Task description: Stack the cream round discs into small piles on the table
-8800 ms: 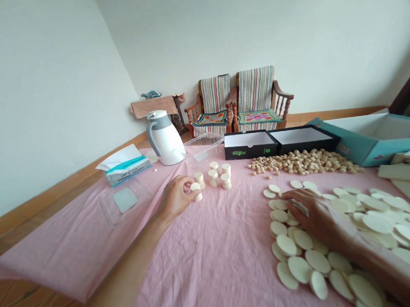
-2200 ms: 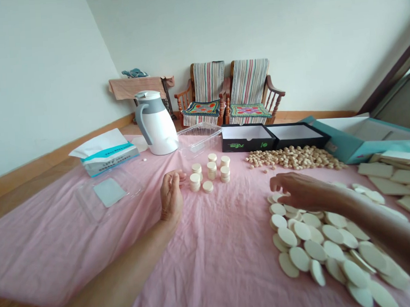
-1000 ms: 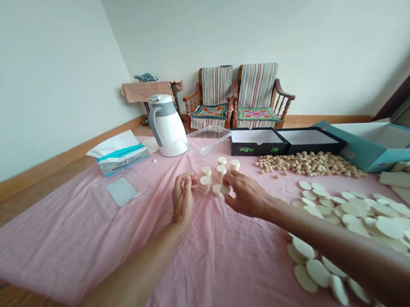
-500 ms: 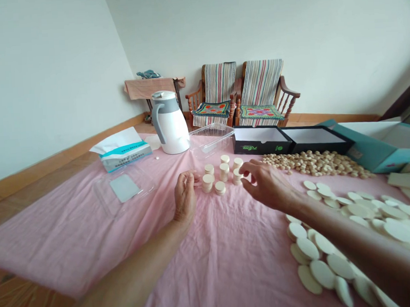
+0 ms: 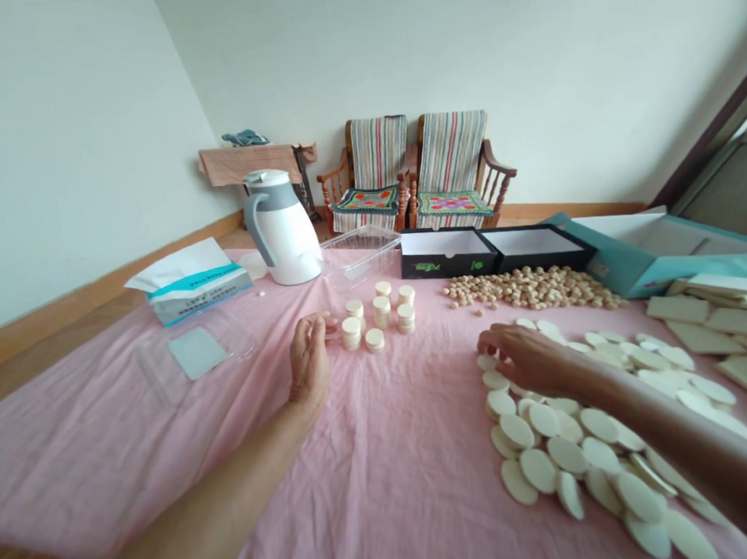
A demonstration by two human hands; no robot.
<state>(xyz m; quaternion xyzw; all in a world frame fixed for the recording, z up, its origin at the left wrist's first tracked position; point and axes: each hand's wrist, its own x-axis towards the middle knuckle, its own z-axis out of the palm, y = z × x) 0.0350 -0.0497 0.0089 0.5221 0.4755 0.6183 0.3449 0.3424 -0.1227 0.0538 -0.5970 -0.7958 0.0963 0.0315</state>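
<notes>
Several short stacks of pale round wooden discs [image 5: 381, 309] stand in a cluster on the pink cloth. Just left of them my left hand [image 5: 310, 359] rests on its edge, fingers loosely bent towards the stacks, with nothing visible in it. To the right, my right hand [image 5: 523, 356] reaches down at the near-left border of a spread of loose discs [image 5: 565, 453]. Its fingertips are closed on a pale wooden disc [image 5: 487, 362] there, partly hidden by the fingers.
Small wooden balls [image 5: 532, 288] lie behind the loose discs, before two black boxes [image 5: 452, 264] and a blue box [image 5: 638, 259]. Rectangular wooden pieces [image 5: 698, 323] are piled at right. A white jug [image 5: 288, 234], clear plastic trays [image 5: 363, 259] and a tissue pack [image 5: 190, 282] stand left.
My right hand has left the stacks and moved right to the loose discs. My left hand has stayed beside the stacks. The whole view has shifted somewhat to the right.
</notes>
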